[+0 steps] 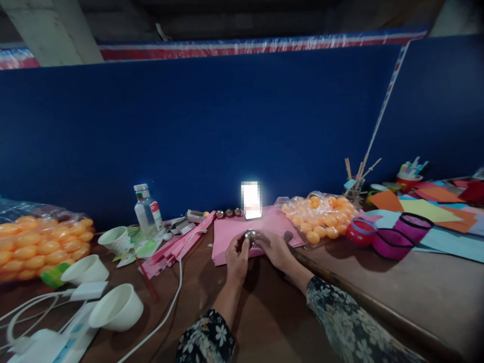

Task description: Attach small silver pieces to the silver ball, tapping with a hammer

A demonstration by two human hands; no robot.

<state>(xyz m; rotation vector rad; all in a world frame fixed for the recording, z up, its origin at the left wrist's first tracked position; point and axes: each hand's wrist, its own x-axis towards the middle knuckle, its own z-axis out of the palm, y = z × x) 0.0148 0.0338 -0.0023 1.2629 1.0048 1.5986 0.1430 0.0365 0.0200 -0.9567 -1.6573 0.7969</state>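
A shiny silver metal ball (pixel 250 234) sits between the fingertips of my two hands. My left hand (pixel 237 256) is closed round it from the left, thumb and fingers pressed to its side. From the right, the fingers of my right hand (pixel 277 248) bend in and touch the same ball. Beneath them lie pink paper sheets (pixel 225 239) on the brown table. Just behind, several similar metal balls (pixel 228 213) stand in a row at the back edge of the paper. A bright phone (pixel 251 200), its screen blurred out, stands upright beyond my hands.
Bags of orange balls stand on the right (pixel 321 217) and far left (pixel 41 247). White paper cups (pixel 117 307), a power strip (pixel 71 338) and a white cable (pixel 179 282) occupy the left. A clear bottle (pixel 145 214) and pink strips (pixel 177 247) lie nearer. Purple felt cups (pixel 393 244) are right.
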